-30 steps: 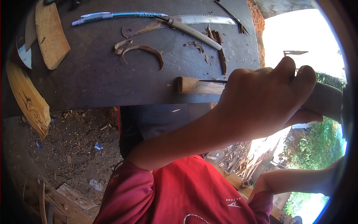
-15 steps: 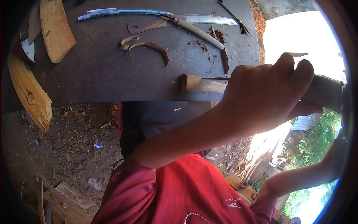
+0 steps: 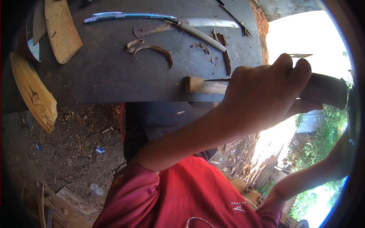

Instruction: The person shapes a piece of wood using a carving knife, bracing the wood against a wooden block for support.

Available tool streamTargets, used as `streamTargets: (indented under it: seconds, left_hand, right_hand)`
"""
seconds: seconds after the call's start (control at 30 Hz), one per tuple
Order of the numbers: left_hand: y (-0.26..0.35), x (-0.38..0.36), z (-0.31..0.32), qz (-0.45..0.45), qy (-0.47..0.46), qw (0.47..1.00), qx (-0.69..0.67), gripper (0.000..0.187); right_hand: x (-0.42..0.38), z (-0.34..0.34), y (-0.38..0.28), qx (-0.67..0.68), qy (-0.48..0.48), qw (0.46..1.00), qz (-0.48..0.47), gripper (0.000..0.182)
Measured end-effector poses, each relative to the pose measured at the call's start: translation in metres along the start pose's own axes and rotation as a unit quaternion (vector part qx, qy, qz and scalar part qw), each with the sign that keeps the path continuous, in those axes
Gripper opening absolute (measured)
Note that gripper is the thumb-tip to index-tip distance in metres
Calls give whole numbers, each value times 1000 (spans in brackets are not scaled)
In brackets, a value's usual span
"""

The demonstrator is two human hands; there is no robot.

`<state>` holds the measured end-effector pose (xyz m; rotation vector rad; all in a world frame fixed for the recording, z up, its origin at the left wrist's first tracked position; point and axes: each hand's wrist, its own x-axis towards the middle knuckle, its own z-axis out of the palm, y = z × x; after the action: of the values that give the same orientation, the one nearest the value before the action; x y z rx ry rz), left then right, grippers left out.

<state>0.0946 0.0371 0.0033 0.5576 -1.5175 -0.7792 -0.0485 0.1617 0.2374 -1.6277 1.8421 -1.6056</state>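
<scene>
My left hand [image 3: 268, 85] is closed, its fingers wrapped round a dark, rounded piece [image 3: 329, 91] that sticks out to the right with a blunt end. Left of the hand, a pale wooden piece [image 3: 205, 86] shows at the table's front edge, with a thin dark strip along its top; my hand hides where it leads. A narrow pointed blade tip [image 3: 302, 56] shows just above my knuckles. From my right arm only the forearm [image 3: 310, 178] shows, running up into the dark right edge, where the hand is out of sight.
On the dark table [image 3: 106, 79] lie a pen [image 3: 129, 15], a toothed saw blade [image 3: 216, 22], a slim tool with a pale handle [image 3: 203, 36] and curled shavings [image 3: 157, 49]. Cut wooden pieces [image 3: 62, 32] are at the left. Chips cover the ground [image 3: 87, 144].
My left hand has shifted slightly left, and more of the dark piece's right end shows. The right forearm sits a little lower. The table things have moved slightly with the view.
</scene>
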Motion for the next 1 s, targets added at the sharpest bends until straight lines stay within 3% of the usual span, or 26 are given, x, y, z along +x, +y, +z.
streamTargets:
  seconds: [0.13,0.37,0.57,0.67,0.83,1.0]
  left_hand:
    - [-2,0,0,-5,6,1000,-8,69]
    - [-1,-1,0,-1,3,1000,-2,70]
    - [-2,0,-1,-15,5,1000,11,67]
    - [-7,-3,-1,-27,9,1000,-3,66]
    - [-5,-4,-5,2,-16,1000,-10,63]
    - [-8,-13,-6,64,-4,998,-30,54]
  right_hand:
    - [-26,6,29,-104,-55,991,61,59]
    - [7,-11,-17,19,6,1000,-14,60]
    - [-38,7,37,-123,-57,988,79,61]
    - [-28,-6,24,-93,-47,993,62,62]
    - [-10,-20,-6,7,-17,1000,-11,64]
    - [-28,-13,17,-49,-11,999,21,65]
